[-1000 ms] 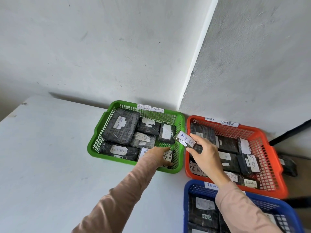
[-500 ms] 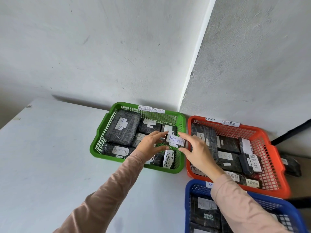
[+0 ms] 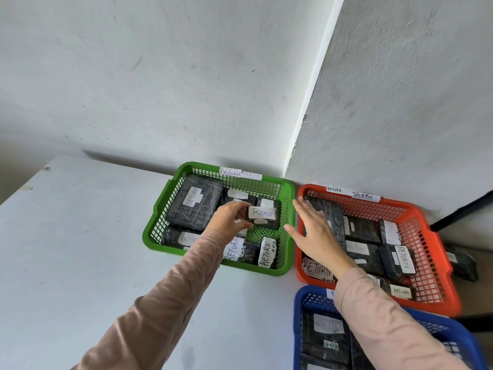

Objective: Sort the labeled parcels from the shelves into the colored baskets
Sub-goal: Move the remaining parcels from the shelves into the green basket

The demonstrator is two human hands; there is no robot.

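Note:
A small black parcel [image 3: 264, 217] with a white "Return" label hangs over the green basket [image 3: 157, 231]. My left hand [image 3: 230, 218] pinches its left end. My right hand [image 3: 314, 233] is spread, fingers straight, above the gap between the green basket and the orange basket [image 3: 437, 252], holding nothing. Both baskets hold several black wrapped parcels marked "RETURN". A blue basket [image 3: 297, 311] with more parcels sits at the bottom right, partly under my right sleeve.
The baskets sit on a pale grey surface [image 3: 80, 249] pushed into a wall corner. "RETURN OVERDUE" tags are stuck on the back rims of the green and orange baskets. One black parcel [image 3: 462, 264] lies outside, right of the orange basket.
The labeled parcel passed from my right hand to my left hand and moved left over the green basket. My right hand let go and drew back to the right, fingers straightened.

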